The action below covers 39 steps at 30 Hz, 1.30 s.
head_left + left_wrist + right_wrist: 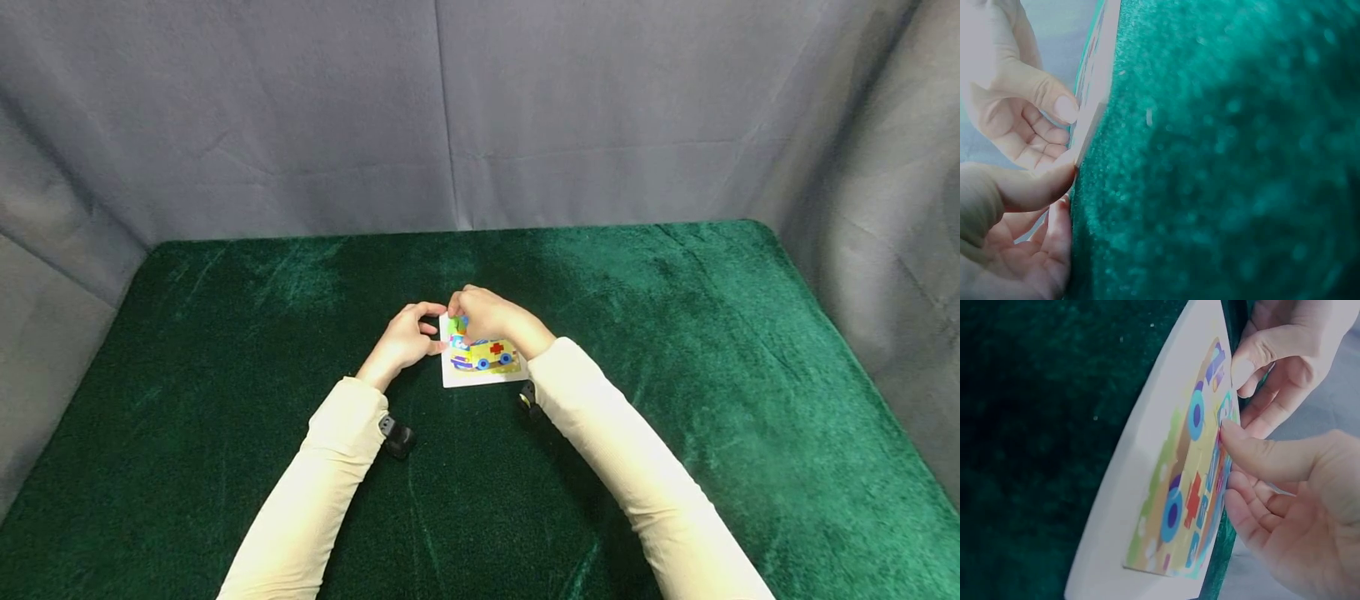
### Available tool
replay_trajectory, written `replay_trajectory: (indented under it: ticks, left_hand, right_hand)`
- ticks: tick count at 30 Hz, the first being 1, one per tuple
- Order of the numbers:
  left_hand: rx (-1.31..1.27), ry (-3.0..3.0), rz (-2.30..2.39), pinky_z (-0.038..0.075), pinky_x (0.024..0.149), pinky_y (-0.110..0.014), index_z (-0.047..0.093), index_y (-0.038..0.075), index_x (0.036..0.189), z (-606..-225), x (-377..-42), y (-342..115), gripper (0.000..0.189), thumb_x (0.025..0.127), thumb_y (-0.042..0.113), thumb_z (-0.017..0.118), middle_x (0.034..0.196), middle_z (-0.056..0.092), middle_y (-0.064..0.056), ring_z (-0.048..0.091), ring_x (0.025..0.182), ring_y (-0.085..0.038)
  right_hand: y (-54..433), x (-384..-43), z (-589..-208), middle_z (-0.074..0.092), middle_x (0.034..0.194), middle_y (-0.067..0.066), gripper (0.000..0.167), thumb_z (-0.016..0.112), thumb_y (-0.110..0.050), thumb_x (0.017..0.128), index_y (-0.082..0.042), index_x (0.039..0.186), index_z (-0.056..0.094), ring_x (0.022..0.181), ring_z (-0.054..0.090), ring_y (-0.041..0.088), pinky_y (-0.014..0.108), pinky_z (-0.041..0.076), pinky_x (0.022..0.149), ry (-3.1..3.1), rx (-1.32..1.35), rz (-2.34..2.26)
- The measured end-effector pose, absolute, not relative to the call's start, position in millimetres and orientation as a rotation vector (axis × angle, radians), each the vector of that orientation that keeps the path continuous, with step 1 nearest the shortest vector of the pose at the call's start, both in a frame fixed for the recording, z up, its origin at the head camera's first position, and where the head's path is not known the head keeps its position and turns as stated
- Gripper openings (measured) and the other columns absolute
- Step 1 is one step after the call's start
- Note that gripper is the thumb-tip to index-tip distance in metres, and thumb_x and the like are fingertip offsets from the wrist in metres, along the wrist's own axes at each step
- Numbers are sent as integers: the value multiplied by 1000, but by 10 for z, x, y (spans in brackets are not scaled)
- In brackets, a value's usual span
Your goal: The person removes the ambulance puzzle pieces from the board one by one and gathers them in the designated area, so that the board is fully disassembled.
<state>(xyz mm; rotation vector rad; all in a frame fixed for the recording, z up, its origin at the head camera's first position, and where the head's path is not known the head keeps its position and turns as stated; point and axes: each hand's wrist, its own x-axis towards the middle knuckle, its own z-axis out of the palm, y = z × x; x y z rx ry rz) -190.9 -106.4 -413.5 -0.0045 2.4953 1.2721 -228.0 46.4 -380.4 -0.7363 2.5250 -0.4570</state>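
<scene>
A white picture board [486, 382] with a cartoon yellow ambulance [491, 357] lies flat on the cloth. Along its left edge rests my left hand [402, 337], thumb and forefinger apart and both touching the rim. My right hand [487, 315] arches over the upper part of the picture, covering some of it. Its thumb [1266, 456] touches the printed face, while the other fingers bend down near the far edge. Between thumb and fingers shows a green and blue patch [458, 324]; I cannot tell whether a loose piece is pinched there.
Dark green velvet cloth [262, 467] covers the table. Grey curtains [300, 108] hang behind it and at both sides. Each wrist carries a small black camera, one of them at the left cuff [397, 437].
</scene>
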Motion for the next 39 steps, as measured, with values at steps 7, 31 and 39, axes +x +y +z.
replay_trajectory:
  ticks: [7, 31, 39]
  left_hand:
    - [-4, 2497, 1273, 47, 98, -42, 48, 5, 136, -4138, -1910, -1061, 57, 82, 0, 68, 139, 43, -16, 54, 119, -33]
    - [15, 2512, 1270, 47, 97, -41, 48, 3, 135, -4138, -1910, -1076, 58, 81, 0, 69, 138, 43, -18, 55, 118, -34]
    - [17, 2508, 1286, 48, 96, -41, 49, 3, 135, -4155, -1922, -1067, 59, 80, -1, 69, 137, 44, -17, 54, 117, -34]
  right_hand:
    - [476, -2321, -3838, 56, 124, 15, 40, 71, -7, 83, -1, 120, 58, 115, 51, 26, 35, 42, 103, 2506, -746, -461]
    - [516, -2308, -3878, 54, 117, 14, 43, 72, -3, 82, -2, 121, 54, 105, 49, 24, 35, 42, 97, 2503, -720, -609]
    - [593, -2291, -3891, 57, 119, 18, 39, 68, -2, 84, -6, 121, 54, 105, 52, 27, 37, 44, 92, 2512, -727, -688]
